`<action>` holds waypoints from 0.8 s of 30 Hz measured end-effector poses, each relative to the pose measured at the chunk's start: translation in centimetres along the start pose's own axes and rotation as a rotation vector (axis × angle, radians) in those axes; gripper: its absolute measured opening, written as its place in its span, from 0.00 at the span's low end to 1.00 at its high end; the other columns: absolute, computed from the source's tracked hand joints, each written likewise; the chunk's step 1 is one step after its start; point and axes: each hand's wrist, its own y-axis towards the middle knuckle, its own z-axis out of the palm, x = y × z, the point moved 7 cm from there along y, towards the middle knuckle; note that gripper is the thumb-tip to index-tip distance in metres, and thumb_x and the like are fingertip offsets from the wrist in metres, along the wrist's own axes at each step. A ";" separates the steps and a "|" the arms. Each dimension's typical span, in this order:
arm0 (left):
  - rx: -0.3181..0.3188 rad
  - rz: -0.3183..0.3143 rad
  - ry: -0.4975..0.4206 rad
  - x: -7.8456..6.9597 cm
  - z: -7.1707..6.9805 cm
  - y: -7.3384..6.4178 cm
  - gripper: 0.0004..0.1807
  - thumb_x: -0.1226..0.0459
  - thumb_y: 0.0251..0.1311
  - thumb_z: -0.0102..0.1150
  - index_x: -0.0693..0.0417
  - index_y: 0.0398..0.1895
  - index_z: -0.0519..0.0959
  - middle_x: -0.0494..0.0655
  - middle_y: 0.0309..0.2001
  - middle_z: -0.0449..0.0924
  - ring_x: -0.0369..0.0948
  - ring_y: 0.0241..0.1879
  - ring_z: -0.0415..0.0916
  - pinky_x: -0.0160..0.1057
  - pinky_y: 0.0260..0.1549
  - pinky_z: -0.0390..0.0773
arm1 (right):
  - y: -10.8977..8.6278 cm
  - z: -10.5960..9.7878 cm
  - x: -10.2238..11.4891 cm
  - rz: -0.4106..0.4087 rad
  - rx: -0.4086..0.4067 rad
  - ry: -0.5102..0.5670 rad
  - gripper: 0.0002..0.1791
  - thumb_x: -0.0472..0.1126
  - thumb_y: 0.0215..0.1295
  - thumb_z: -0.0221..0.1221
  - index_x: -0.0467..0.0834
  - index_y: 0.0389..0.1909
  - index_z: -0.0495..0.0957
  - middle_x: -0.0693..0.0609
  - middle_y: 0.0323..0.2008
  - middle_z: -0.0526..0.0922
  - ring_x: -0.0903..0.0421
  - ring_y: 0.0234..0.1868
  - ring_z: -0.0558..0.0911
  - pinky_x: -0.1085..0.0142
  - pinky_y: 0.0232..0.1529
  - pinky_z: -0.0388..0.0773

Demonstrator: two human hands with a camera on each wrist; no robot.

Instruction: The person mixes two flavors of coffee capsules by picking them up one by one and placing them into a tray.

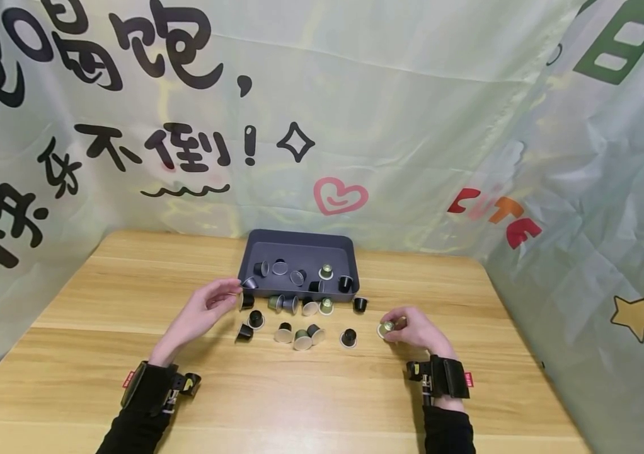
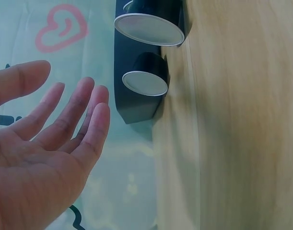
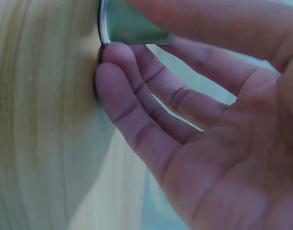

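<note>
At the right of the table, my right hand (image 1: 417, 329) pinches a green coffee capsule (image 1: 386, 327) between thumb and fingers. In the right wrist view the capsule (image 3: 136, 24) stands with its rim down at the tabletop. My left hand (image 1: 201, 313) hovers by the front left corner of a dark grey tray (image 1: 305, 241), fingers loosely bent and holding nothing. Close to it are a purple capsule (image 1: 250, 283) at the tray's edge and a black capsule (image 1: 247, 301). The left wrist view shows two dark capsules with pale lids beyond the fingers (image 2: 96, 129).
Several more black, green and purple capsules lie in the tray and in front of it, among them a black one (image 1: 348, 338) and a green one (image 1: 302, 340). Printed cloth (image 1: 413, 126) hangs behind and beside the wooden table (image 1: 299, 403).
</note>
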 end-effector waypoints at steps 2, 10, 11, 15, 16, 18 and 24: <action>0.000 0.004 0.004 0.0 0.0 0.0 0.24 0.72 0.68 0.54 0.70 0.66 0.68 0.69 0.59 0.77 0.60 0.57 0.78 0.19 0.53 0.72 | 0.0 0.0 0.1 0.001 0.001 -0.006 0.19 0.33 0.55 0.70 0.34 0.49 0.82 0.44 0.36 0.85 0.58 0.33 0.80 0.69 0.34 0.76; 0.005 0.001 0.014 0.2 0.1 0.1 0.23 0.72 0.68 0.54 0.70 0.65 0.69 0.68 0.59 0.77 0.59 0.56 0.79 0.18 0.52 0.72 | 0.2 -0.1 -0.1 -0.016 -0.007 -0.034 0.19 0.36 0.56 0.70 0.34 0.49 0.83 0.46 0.33 0.86 0.59 0.31 0.80 0.68 0.34 0.76; 0.006 -0.001 0.013 0.3 0.1 0.1 0.23 0.72 0.68 0.54 0.69 0.65 0.69 0.68 0.59 0.77 0.59 0.56 0.79 0.18 0.52 0.72 | 0.2 -0.1 -0.1 -0.019 -0.010 -0.034 0.19 0.36 0.56 0.70 0.35 0.48 0.83 0.47 0.32 0.86 0.58 0.31 0.80 0.68 0.34 0.76; 0.010 -0.004 0.014 0.2 0.1 0.1 0.23 0.71 0.68 0.54 0.69 0.65 0.69 0.68 0.59 0.78 0.59 0.56 0.79 0.18 0.52 0.72 | 0.2 -0.1 -0.1 -0.044 -0.013 -0.036 0.16 0.37 0.57 0.70 0.35 0.46 0.84 0.47 0.33 0.87 0.58 0.31 0.81 0.67 0.35 0.78; 0.011 -0.002 0.014 0.1 0.1 0.1 0.23 0.71 0.68 0.54 0.69 0.65 0.69 0.68 0.59 0.78 0.59 0.56 0.79 0.18 0.53 0.72 | 0.2 -0.1 0.0 -0.050 -0.015 -0.038 0.16 0.37 0.57 0.70 0.35 0.45 0.84 0.47 0.33 0.87 0.58 0.31 0.81 0.67 0.35 0.78; 0.013 0.004 0.014 0.0 0.1 0.0 0.23 0.71 0.68 0.54 0.69 0.65 0.69 0.68 0.59 0.78 0.59 0.56 0.79 0.19 0.53 0.72 | 0.2 -0.1 0.1 -0.057 -0.023 -0.051 0.14 0.38 0.58 0.70 0.36 0.43 0.85 0.47 0.33 0.87 0.58 0.32 0.81 0.67 0.35 0.78; 0.009 0.018 0.013 0.1 0.0 -0.1 0.24 0.71 0.68 0.55 0.69 0.66 0.69 0.68 0.59 0.78 0.58 0.55 0.80 0.21 0.53 0.74 | 0.2 -0.5 0.1 -0.027 -0.069 -0.081 0.11 0.43 0.58 0.71 0.41 0.39 0.87 0.50 0.32 0.87 0.58 0.32 0.79 0.68 0.33 0.77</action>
